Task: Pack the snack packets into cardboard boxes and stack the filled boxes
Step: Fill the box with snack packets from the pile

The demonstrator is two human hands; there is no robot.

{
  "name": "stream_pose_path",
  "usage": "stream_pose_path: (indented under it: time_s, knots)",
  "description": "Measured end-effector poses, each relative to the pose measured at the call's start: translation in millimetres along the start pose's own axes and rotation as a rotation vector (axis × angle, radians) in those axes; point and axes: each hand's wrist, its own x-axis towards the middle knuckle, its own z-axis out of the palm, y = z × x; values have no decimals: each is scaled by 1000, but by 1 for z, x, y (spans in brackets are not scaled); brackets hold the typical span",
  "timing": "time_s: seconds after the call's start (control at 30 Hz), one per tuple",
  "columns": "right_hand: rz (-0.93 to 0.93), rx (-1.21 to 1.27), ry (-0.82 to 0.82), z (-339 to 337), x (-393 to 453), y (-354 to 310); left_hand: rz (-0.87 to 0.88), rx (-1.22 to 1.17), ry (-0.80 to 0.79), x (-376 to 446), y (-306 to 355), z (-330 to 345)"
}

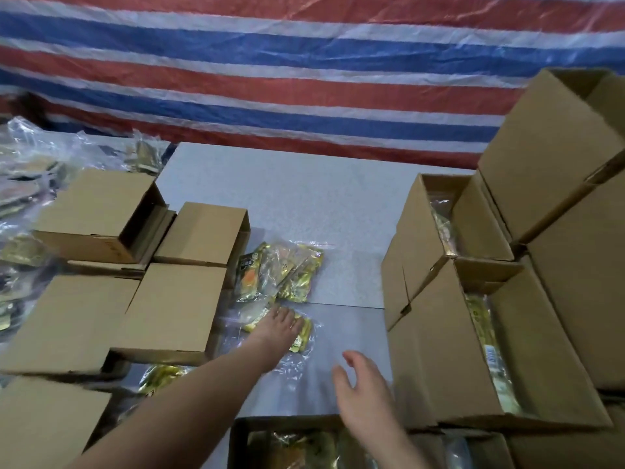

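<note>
My left hand (278, 328) lies palm down on a clear bag of yellow snack packets (302, 335) in the middle of the grey table (304, 198). A second bag of yellow packets (282, 270) rests just beyond it. My right hand (363, 389) hovers open above the table to the right of that bag and holds nothing. An open cardboard box (291, 441) with packets inside sits at the near edge below my hands.
Several empty cardboard boxes (176, 309) stand on the left. Open boxes holding packets (473, 350) are stacked on the right. Loose plastic bags of packets (30, 170) lie at the far left. A red, white and blue striped tarp (304, 62) hangs behind.
</note>
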Motion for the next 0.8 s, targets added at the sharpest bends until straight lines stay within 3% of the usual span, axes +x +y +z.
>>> stream_pose_path:
  time_s: [0.17,0.3,0.37,0.43,0.6,0.67,0.8]
  knots:
    - [11,32,37,5,-1,12,6,59,-60,25,0,5]
    - [4,66,81,10,-4,15,60,66,121,29,0,8]
    - [13,112,108,10,-6,15,74,14,118,19,8,12]
    - [22,188,154,5,-11,12,3,-186,113,4,14,10]
    - [-12,537,233,-15,-18,-4,-205,-1050,260,-45,-4,-54]
    - [-55,722,122,-31,-25,-29,-196,-1267,355,-76,-16,-96]
    - [-250,895,-153,-56,-43,-86,-130,-1396,581,-144,-21,-173]
